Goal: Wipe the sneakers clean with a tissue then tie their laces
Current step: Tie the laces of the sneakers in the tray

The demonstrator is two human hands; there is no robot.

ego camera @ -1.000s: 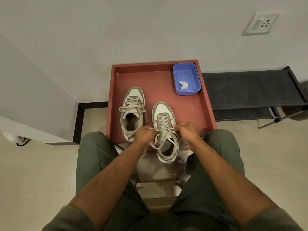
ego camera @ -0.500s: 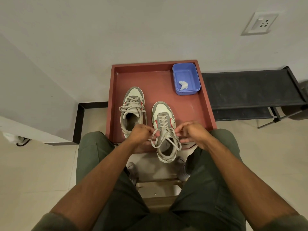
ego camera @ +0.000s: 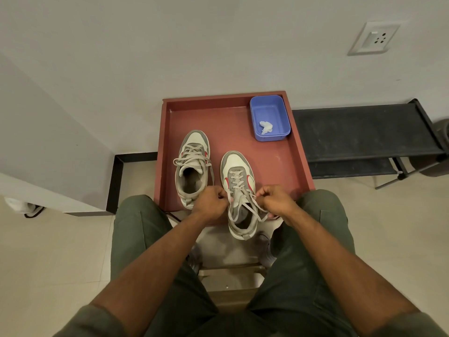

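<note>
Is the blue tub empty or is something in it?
Not empty: a crumpled white tissue lies on the floor of the blue tub.

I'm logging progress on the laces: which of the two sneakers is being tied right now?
The nearer sneaker, overhanging the tray's front edge: both hands pinch its laces. The farther sneaker lies untouched.

Head-worn view, steeply downward, near

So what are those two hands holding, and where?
Each hand pinches a lace of the right-hand sneaker: left hand and right hand, one on each side of the shoe, near its top eyelets.
</note>
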